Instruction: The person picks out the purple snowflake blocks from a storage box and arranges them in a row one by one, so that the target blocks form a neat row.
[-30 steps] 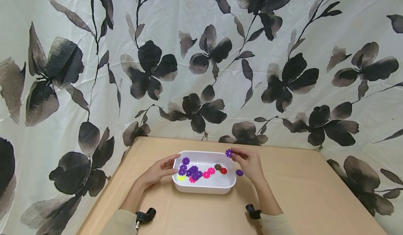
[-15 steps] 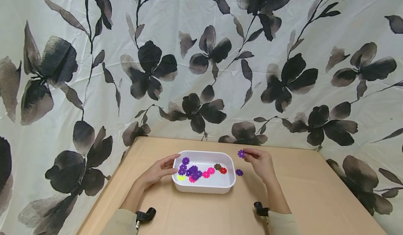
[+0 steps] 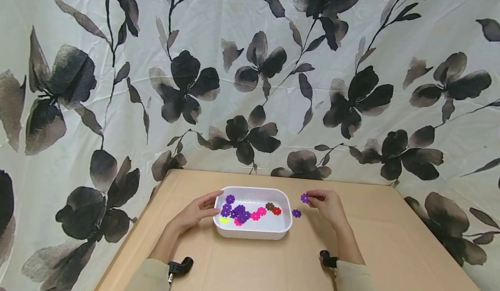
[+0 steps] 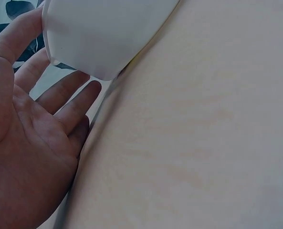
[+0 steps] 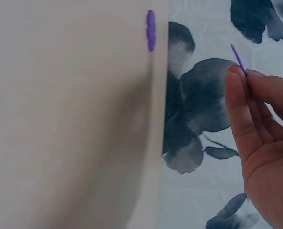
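Shifted rightward, the purple flower-shaped plastic disc [image 3: 304, 198] — pinched in the right hand [image 3: 328, 206] — is clear of the white rectangular plastic tray [image 3: 254, 234]; left hand [image 3: 193, 213], fingers spread, still touches it.

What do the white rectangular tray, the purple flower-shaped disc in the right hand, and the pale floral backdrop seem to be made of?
White rectangular tray: probably hard, smooth plastic; rounded corners look moulded.
Purple flower-shaped disc in the right hand: likely plastic, finish unclear; edge-on it looks thin, straight.
Pale floral backdrop: perhaps fabric, slight sheen; wrinkles show, but plastic sheet is possible.
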Available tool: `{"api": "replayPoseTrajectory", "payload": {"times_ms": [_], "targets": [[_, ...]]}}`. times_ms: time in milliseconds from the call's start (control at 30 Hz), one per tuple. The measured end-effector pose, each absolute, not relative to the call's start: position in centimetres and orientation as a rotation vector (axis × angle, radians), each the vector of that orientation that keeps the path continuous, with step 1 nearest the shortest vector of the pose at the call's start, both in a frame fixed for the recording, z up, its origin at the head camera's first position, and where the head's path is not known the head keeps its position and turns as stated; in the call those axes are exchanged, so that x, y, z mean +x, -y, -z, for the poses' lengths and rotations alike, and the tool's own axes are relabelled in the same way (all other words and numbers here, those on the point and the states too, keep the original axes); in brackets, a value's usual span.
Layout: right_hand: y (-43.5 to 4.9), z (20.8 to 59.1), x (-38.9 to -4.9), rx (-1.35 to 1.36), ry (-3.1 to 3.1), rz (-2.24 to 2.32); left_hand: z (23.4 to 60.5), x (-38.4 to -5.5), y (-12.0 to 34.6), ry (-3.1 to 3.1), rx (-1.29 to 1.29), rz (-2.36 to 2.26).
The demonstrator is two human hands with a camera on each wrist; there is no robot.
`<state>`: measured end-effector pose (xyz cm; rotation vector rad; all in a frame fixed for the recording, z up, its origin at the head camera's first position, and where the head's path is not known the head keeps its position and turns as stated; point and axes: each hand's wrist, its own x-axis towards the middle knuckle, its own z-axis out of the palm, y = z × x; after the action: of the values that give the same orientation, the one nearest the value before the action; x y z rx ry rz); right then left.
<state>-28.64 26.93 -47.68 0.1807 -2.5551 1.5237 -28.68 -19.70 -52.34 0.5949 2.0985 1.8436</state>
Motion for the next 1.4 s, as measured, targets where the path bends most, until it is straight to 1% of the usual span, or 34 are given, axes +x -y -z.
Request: {"api": "replayPoseTrajectory", "payload": {"times_ms": [433,700,1400], "targets": [[-27.7,49.3,-28.8,0.147,2.83,-1.279,52.3,-28.6,19.8,-2.105,0.609,-1.845],[-27.9,49.9,-28.7,0.123,2.87,-1.318,52.4,-28.6,19.5,-2.107,0.616,-1.835],[-27.5,49.6,-28.6,0.095,2.923,-1.199,52.3,-28.5,19.7,-2.105,0.613,-1.84]]}}
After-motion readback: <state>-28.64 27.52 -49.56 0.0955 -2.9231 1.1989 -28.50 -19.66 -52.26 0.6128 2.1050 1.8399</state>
